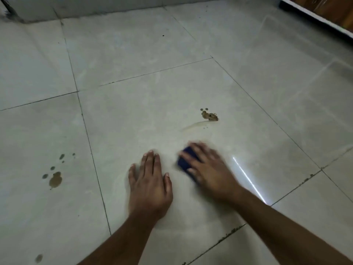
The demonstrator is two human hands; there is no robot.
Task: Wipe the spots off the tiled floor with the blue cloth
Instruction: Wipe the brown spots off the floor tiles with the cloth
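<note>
My right hand (207,169) presses a folded blue cloth (185,161) flat onto the pale tiled floor (133,115); the hand is blurred and covers most of the cloth. My left hand (149,180) rests flat on the same tile just to the left, fingers spread, holding nothing. A brown spot cluster (209,115) with a pale wet smear (194,125) below it lies beyond the cloth. More brown spots (55,179) mark the tile at the left, with small drops (62,156) above them and one spot (38,258) near the bottom left.
A wall base (107,10) runs along the far edge of the floor. A wooden cabinet with a white plinth (315,16) stands at the top right. A bright light streak (248,180) reflects off the tile right of my right hand. A tiny dark speck (163,35) lies far back.
</note>
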